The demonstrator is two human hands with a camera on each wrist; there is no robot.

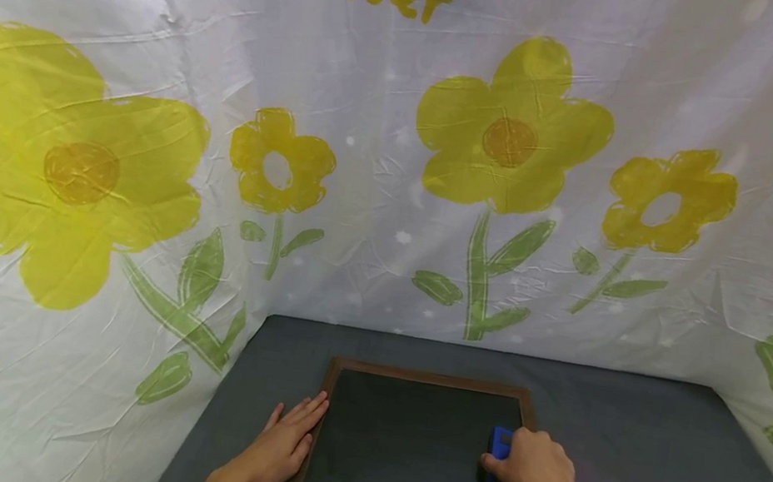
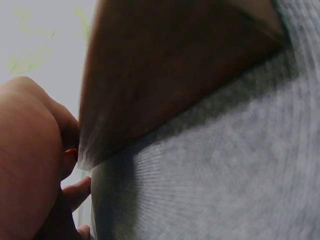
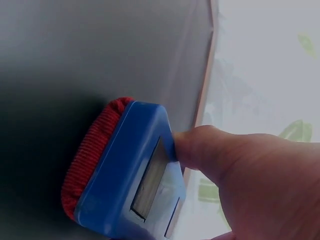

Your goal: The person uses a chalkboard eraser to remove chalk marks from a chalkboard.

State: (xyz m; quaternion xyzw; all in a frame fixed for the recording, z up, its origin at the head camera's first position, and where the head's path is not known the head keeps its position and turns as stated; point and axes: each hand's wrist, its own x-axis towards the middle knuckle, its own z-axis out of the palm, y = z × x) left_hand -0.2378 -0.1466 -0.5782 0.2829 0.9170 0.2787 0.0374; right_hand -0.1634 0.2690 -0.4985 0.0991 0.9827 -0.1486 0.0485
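A small blackboard (image 1: 413, 456) with a brown wooden frame (image 1: 436, 379) lies flat. My right hand (image 1: 540, 468) grips a blue blackboard eraser (image 1: 501, 440) over the board's right side. In the right wrist view, the thumb (image 3: 200, 142) presses against the blue body of the eraser (image 3: 117, 170), and its red ribbed pad (image 3: 95, 155) faces the board surface; the other fingers are mostly hidden. My left hand (image 1: 282, 444) rests along the frame's left edge with its fingers extended. The left wrist view shows this hand (image 2: 30, 155) beside the brown frame (image 2: 165, 65).
The board lies on a dark grey table covering (image 1: 634, 449), which looks ribbed in the left wrist view. White fabric (image 1: 352, 269) printed with yellow flowers hangs behind the table and along both sides.
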